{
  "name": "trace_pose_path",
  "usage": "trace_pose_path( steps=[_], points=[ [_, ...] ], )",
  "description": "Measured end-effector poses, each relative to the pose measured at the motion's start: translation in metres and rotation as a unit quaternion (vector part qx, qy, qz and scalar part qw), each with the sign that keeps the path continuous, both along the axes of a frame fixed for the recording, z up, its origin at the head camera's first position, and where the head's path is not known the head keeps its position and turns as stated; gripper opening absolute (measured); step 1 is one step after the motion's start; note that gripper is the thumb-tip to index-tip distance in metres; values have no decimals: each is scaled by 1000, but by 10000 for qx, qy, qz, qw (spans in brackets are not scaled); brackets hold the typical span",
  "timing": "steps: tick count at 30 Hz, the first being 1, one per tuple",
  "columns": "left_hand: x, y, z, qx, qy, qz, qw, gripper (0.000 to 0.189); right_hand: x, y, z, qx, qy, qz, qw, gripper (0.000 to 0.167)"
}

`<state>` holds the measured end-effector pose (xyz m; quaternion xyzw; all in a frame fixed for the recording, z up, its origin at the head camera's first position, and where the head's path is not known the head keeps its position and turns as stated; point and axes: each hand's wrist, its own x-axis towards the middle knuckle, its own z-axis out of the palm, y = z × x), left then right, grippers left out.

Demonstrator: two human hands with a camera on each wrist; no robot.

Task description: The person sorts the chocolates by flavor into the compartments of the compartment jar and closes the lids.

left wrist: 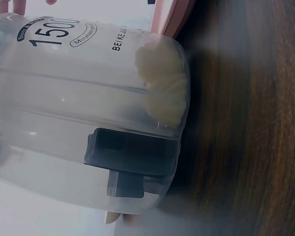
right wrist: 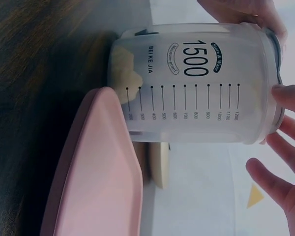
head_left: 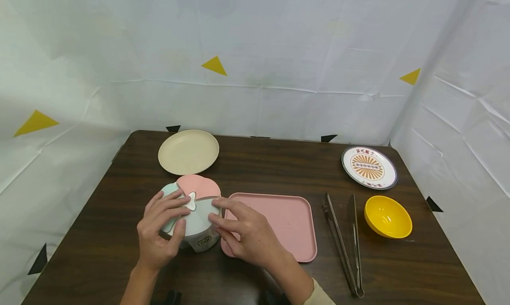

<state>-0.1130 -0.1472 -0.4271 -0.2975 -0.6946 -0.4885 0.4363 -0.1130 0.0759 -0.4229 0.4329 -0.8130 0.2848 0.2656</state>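
Note:
A clear plastic storage canister point(head_left: 204, 242) marked 1500 stands upright on the table, pale yellow pieces point(right wrist: 124, 73) lying at its bottom. Its round lid point(head_left: 201, 217) has pink, mint and pale blue segments with a white bow-shaped knob point(head_left: 192, 202). My left hand point(head_left: 159, 229) lays its fingers across the lid's left part, thumb toward the near edge. At the right edge of the lid, the extended fingers of my right hand point(head_left: 251, 229) touch the rim. In the left wrist view a dark grey block point(left wrist: 132, 152) shows low at the canister's side.
A pink tray point(head_left: 284, 221) lies right beside the canister. Behind stands a cream plate point(head_left: 189, 152). Farther right are metal tongs point(head_left: 342, 245), a yellow bowl point(head_left: 388, 216) and a patterned white plate point(head_left: 369, 167). White sheeting point(head_left: 279, 39) encloses the table's back and sides.

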Motion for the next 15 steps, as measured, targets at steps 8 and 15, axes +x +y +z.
trace_pose_path(
  steps=[8, 15],
  points=[
    [-1, -1, -3, -66, -27, 74, 9999, 13, 0, 0, -2, 31, -9, 46, 10000, 33],
    [3, 0, 4, -183, -261, 69, 9995, 14, 2, 6, 0, 371, -186, 121, 9991, 47]
  ],
)
